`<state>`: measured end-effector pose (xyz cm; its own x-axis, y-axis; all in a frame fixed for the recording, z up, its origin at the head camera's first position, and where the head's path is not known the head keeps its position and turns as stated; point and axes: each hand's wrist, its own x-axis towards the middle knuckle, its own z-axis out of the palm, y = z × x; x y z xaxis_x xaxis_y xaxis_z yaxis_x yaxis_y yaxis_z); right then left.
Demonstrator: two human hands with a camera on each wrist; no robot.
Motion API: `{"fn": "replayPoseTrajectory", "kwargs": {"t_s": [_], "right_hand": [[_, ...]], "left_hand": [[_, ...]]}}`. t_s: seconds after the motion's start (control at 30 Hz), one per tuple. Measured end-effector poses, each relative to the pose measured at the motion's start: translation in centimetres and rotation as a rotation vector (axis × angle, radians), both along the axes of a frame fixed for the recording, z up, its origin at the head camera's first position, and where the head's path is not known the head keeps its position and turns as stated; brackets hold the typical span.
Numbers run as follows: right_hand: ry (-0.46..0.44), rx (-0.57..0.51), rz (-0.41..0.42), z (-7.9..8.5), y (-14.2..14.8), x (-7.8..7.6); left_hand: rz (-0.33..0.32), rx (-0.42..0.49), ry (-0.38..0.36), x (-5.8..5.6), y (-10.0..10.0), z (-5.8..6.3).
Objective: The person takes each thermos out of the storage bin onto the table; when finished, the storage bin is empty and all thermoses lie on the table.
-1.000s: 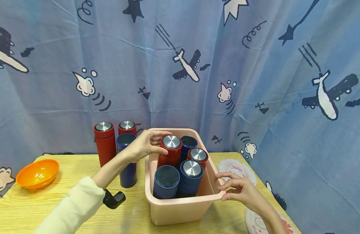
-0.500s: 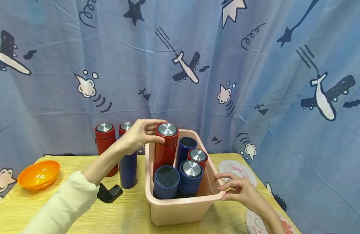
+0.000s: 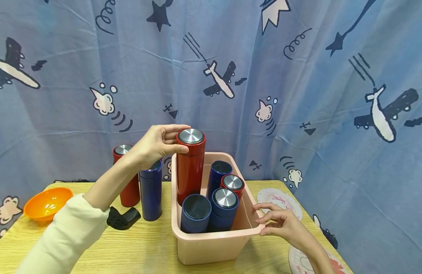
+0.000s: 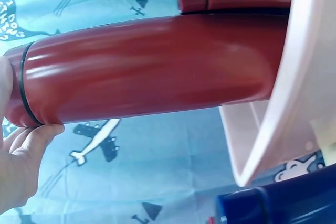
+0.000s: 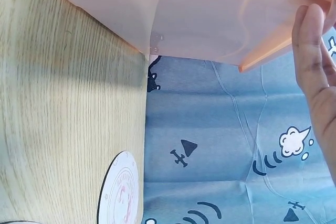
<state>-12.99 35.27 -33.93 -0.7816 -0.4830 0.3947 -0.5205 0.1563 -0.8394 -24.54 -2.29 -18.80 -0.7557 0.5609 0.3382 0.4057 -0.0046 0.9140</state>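
Note:
In the head view my left hand (image 3: pixel 156 146) grips a red thermos bottle (image 3: pixel 190 171) near its steel-topped lid. The bottle stands upright, its upper half above the rim of a pink bin (image 3: pixel 211 236) and its lower end inside. The left wrist view shows the thumb and fingers around the bottle's lid end (image 4: pixel 16 85). Inside the bin stand a matte blue bottle (image 3: pixel 196 213), a steel-topped blue bottle (image 3: pixel 225 209), a shiny blue bottle (image 3: pixel 219 173) and a smaller-looking red one (image 3: pixel 233 182). My right hand (image 3: pixel 282 224) holds the bin's right rim between thumb and fingers.
Left of the bin, a blue bottle (image 3: pixel 151 194) and a red bottle (image 3: pixel 130 192) stand on the wooden table (image 3: pixel 135 251); my left arm partly covers them. An orange bowl (image 3: pixel 48 203) sits at the far left. Round printed mats (image 3: pixel 279 199) lie on the right.
My left hand has raised the red bottle out of the bin's depth and shifted it a little left. The right hand stays on the rim, and the bin has kept its place.

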Motion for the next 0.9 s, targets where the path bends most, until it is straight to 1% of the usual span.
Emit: {"fn": "replayPoseTrajectory", "kwargs": {"t_s": [0.13,0.33,0.5,0.6,0.7,0.9], "right_hand": [[-0.007,-0.006,0.002,0.0,-0.1,0.0],[-0.007,-0.004,-0.007,0.0,-0.2,0.1],[-0.008,-0.009,-0.011,-0.1,-0.2,0.1],[-0.010,-0.014,-0.008,0.0,-0.2,0.0],[-0.006,-0.016,-0.005,-0.1,-0.2,0.0],[-0.002,-0.027,0.005,-0.1,-0.1,0.0]], "left_hand": [[0.026,-0.009,0.026,0.7,-0.5,1.3],[0.097,-0.047,0.049,2.1,-1.9,3.8],[0.115,-0.067,0.075,3.3,-3.4,5.4],[0.146,-0.077,0.092,3.7,-4.3,5.8],[0.164,-0.076,0.093,3.9,-5.2,5.8],[0.146,-0.110,0.096,3.7,-7.0,5.2]]}}
